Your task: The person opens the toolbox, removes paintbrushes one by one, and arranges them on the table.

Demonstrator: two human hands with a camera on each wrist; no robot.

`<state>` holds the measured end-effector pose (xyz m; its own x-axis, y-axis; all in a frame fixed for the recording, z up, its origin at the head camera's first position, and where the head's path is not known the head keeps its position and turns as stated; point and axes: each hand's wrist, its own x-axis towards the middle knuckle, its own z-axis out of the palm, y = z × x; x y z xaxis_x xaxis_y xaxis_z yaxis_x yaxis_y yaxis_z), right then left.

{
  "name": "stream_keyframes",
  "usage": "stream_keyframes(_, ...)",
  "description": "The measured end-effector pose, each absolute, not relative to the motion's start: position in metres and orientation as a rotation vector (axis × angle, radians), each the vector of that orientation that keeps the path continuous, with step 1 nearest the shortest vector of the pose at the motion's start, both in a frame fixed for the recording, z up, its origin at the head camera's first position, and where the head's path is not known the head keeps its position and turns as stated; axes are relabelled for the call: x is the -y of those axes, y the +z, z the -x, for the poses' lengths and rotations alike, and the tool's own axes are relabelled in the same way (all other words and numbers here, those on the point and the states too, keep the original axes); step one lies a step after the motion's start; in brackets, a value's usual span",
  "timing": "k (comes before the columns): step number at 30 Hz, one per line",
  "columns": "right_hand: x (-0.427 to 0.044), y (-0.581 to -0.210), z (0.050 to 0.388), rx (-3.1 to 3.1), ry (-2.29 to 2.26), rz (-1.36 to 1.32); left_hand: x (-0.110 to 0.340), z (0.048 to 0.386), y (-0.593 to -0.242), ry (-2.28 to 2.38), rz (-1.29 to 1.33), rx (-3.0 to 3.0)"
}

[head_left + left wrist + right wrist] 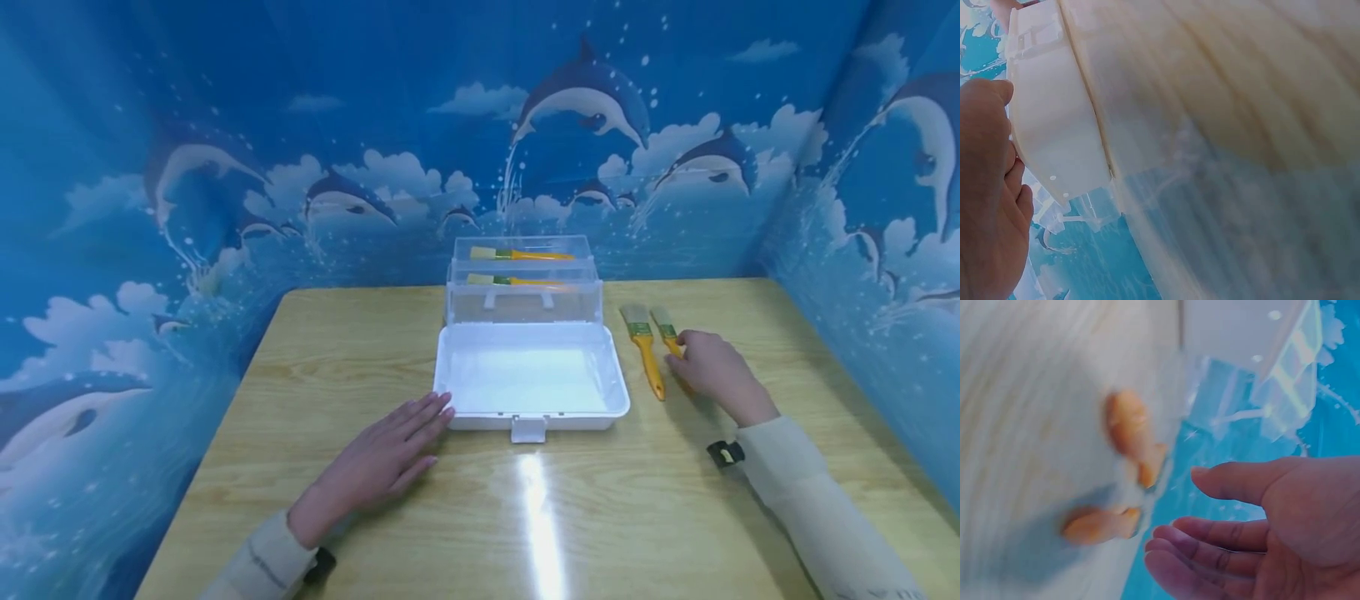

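Observation:
A white box [528, 422] stands on the table with its clear lid [525, 310] raised at the back. My left hand [375, 454] lies with straight fingers touching the box's front left corner; the left wrist view shows those fingers along the box wall [1060, 119]. Right of the box lie a wider paintbrush [643, 346] and a narrower paintbrush [664, 327], both with orange handles. Over the narrower one's handle reaches my right hand [716, 375]. In the right wrist view its thumb and fingers are apart, with the blurred narrower brush handle [1094, 526] beyond the fingertips.
Inside the lid rest an upper paintbrush [536, 256] and a lower paintbrush [517, 282]. A white latch [528, 430] sticks out at the box's front. Blue dolphin-printed cloth [375, 167] walls in the wooden table [360, 350] at the back and sides.

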<state>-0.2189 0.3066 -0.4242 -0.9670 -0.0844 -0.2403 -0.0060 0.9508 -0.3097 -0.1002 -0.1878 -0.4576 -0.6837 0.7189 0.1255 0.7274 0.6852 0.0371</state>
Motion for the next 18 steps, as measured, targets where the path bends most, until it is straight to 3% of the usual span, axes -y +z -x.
stream_keyframes(18,-0.259,-0.387,0.202,-2.948,-0.568,0.262,0.189,0.102,-0.463,-0.188,1.202,2.725)
